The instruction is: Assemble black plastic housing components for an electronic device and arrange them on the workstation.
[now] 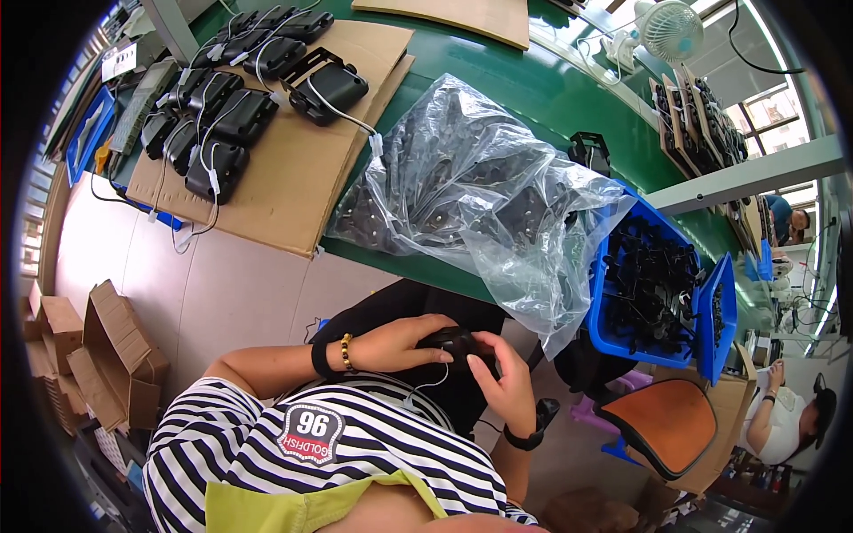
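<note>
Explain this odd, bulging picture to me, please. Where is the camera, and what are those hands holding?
There is no robot here, only a person's bare hands. The camera sits on the person's head and looks down; its wide fisheye lens bends straight edges near the rim. The left hand and right hand hold a dark rounded device between them, near the lap; a thin white cable hangs by it. On the green table, black units with pale cables lie on cardboard. Beside them is a clear plastic bag with dark pieces showing through. At the right, a blue bin holds small black parts.
</note>
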Available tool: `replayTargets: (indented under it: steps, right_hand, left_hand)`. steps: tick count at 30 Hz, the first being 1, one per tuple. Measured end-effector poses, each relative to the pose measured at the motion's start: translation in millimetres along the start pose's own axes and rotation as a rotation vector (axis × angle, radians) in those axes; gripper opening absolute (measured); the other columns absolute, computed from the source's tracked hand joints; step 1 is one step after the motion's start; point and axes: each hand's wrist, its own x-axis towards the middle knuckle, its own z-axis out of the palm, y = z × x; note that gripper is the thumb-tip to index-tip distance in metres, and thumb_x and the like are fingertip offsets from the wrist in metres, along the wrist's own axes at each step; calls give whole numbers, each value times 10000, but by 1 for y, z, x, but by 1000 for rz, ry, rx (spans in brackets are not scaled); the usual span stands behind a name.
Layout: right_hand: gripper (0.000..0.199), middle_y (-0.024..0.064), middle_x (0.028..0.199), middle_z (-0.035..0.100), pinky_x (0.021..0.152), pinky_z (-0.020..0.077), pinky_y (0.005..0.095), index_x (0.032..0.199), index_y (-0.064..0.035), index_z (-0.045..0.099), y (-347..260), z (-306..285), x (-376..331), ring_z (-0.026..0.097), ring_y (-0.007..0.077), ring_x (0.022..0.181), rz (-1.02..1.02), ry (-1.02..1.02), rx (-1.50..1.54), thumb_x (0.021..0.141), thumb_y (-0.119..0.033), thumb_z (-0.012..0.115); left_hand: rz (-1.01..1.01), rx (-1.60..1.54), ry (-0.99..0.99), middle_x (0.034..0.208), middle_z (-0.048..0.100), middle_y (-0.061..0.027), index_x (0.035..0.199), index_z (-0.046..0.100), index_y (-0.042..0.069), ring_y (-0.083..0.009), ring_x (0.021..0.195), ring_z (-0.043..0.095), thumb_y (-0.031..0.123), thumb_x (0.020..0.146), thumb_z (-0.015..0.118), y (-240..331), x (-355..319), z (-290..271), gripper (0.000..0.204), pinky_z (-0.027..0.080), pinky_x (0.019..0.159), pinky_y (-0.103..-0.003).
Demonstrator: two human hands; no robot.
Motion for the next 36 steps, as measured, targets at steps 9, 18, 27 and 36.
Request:
replayTargets:
  steps: [9,18,27,36]
  right_hand:
    - [277,144,1029,721,857,533,332,1178,25,642,10,-3,-6,707,242,943,107,-9,124,963,-137,704]
    - [293,131,1051,712,868,526,312,1199,22,637,7,-11,-7,693,208,973,76,-60,89,971,-148,704]
    - [286,146,1010,708,833,536,345,1152,16,651,5,-7,-3,700,282,954,-23,-10,48,975,-204,698]
    - [284,157,1018,709,871,507,408,1108,-13,655,4,0,-3,673,343,943,-8,21,-62,968,-257,688]
  left_hand:
    - [35,31,8,1165,668,-187,1371,517,-5,-297,1070,676,269,962,730,8,0,0,536,516,926,-372]
    - [30,-23,-2,1152,671,-158,1380,517,-6,-243,1039,667,240,966,730,9,1,4,527,511,923,-346]
    - [-50,-26,-21,1153,659,-110,1355,535,-15,-164,1061,617,188,960,735,12,1,-2,487,481,963,-307]
    - [-53,-48,-27,1164,651,-83,1354,539,-4,-138,1084,598,159,956,733,6,-1,2,471,474,961,-295]
